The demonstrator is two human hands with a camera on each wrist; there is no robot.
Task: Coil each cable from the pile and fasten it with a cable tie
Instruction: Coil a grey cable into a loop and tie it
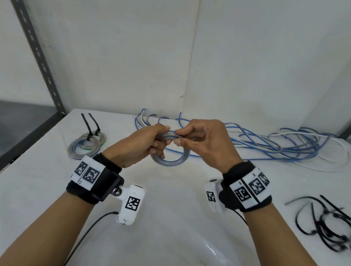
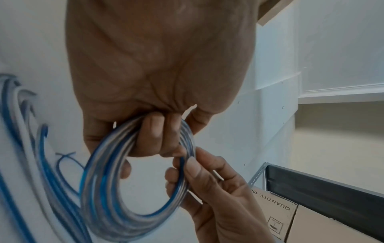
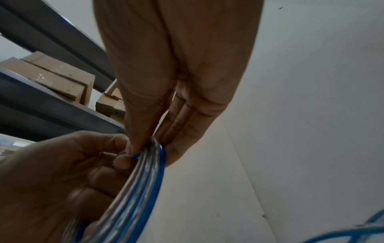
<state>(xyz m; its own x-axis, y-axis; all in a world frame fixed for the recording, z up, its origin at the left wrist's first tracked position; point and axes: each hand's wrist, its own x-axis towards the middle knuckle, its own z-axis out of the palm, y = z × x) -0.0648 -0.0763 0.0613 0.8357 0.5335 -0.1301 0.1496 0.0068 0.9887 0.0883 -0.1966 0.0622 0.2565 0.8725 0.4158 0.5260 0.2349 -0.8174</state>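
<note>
Coil [image 1: 170,151] held above the table [image 1: 166,213], no tie on it yet: left hand [image 1: 141,145] fisted round it, right hand [image 1: 206,142] pinching its top. Two tied coils [image 1: 86,144] done; cable pile [image 1: 271,146] left, spare ties [image 1: 328,222] at right.

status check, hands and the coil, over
Left hand grips coil. Right hand pinches its top. No tie on yet; ties lie at right. Nothing in the way.
</note>
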